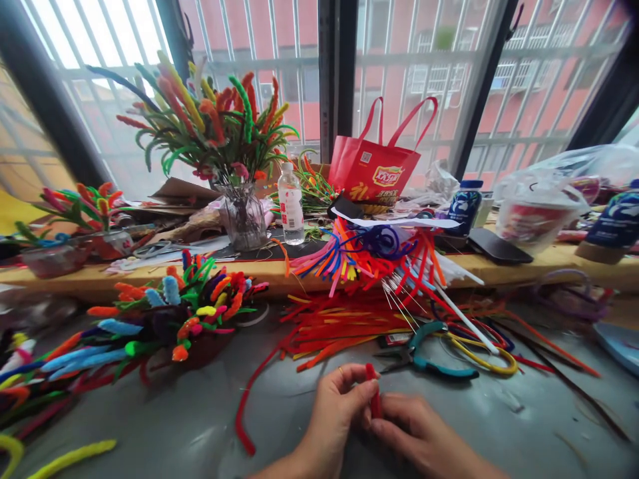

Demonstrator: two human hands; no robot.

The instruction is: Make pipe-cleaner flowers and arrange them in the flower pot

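Between my two hands, low in the middle of the view, is a short red pipe cleaner (375,400), held roughly upright. My left hand (342,399) pinches its upper part between thumb and forefinger. Just below, the fingers of my right hand (412,426) close around its lower end. A longer loose red pipe cleaner (243,412) curves over the grey table to the left of my hands. Beyond them lie a pile of red and orange pipe cleaners (334,326) and teal-handled pliers (424,356).
A bunch of colourful pipe-cleaner flowers (187,309) takes up the left. On the raised ledge stand a glass vase (243,223), a water bottle (291,209), a red bag (374,166) and a black phone (499,246). A blue plate (619,342) sits at the right edge.
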